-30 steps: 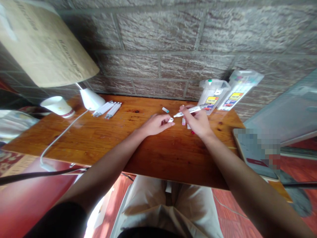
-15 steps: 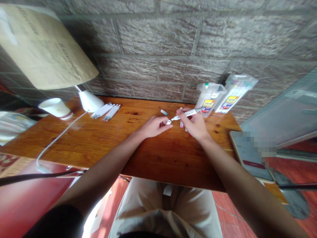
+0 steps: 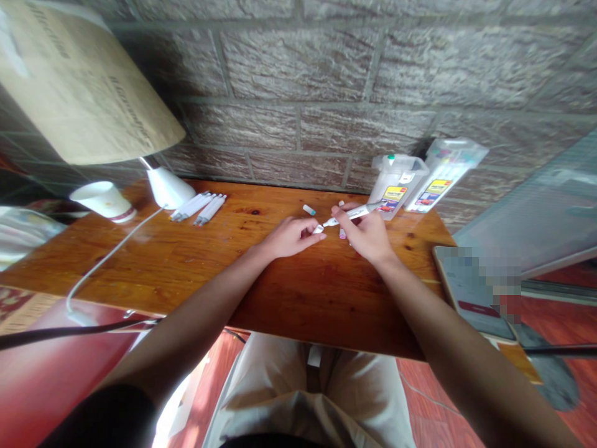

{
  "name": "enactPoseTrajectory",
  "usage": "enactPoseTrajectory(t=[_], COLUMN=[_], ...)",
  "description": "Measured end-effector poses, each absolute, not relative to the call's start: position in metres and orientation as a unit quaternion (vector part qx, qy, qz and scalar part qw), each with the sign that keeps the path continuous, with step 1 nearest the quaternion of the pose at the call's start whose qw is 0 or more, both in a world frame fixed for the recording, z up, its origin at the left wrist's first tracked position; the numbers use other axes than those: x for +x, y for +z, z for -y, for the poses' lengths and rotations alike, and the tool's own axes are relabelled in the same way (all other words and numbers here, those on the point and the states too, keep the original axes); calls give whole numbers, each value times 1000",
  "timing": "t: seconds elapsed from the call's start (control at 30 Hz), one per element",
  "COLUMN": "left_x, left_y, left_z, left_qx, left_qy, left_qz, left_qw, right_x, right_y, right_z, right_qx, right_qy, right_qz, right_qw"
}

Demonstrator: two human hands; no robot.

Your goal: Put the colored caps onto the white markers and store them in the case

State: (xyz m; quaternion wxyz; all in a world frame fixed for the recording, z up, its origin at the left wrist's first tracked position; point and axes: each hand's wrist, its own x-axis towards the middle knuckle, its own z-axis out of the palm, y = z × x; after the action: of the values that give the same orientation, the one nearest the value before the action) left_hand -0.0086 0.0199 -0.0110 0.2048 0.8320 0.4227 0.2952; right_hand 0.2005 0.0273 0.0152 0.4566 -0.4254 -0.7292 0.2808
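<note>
Between thumb and fingers, my left hand (image 3: 293, 238) pinches a small white marker cap (image 3: 318, 229). My right hand (image 3: 370, 235) grips a white marker (image 3: 351, 214) like a pen, its tip pointing left, very close to the cap; whether they touch I cannot tell. Just behind my left hand lies a loose cap with a teal end (image 3: 308, 210). Partly hidden beneath my right hand is another marker or cap with a pink end (image 3: 342, 235). Several white markers (image 3: 198, 207) lie side by side further left on the wooden table (image 3: 298, 298).
Two clear plastic marker cases (image 3: 396, 186) (image 3: 436, 180) stand at the back right, by the stone wall. A lamp (image 3: 168, 188) with its cord and a paper cup (image 3: 103, 202) occupy the left. A tablet-like device (image 3: 476, 305) rests at the right edge.
Both hands keep nearly the same pose, with the cap and marker still held close together. The view has shifted very slightly.
</note>
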Motion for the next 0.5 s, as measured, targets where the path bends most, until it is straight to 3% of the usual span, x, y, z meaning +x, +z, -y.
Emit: enactPoseTrajectory(t=[0.5], left_x=[-9], left_y=[-12], left_z=[-20], left_qx=[836], left_qy=[297], left_qz=[-418], left_qw=[197], right_x=[199], right_y=[12], right_z=[-27], right_qx=[-411], right_qy=[243], right_qz=[745], right_qw=[466])
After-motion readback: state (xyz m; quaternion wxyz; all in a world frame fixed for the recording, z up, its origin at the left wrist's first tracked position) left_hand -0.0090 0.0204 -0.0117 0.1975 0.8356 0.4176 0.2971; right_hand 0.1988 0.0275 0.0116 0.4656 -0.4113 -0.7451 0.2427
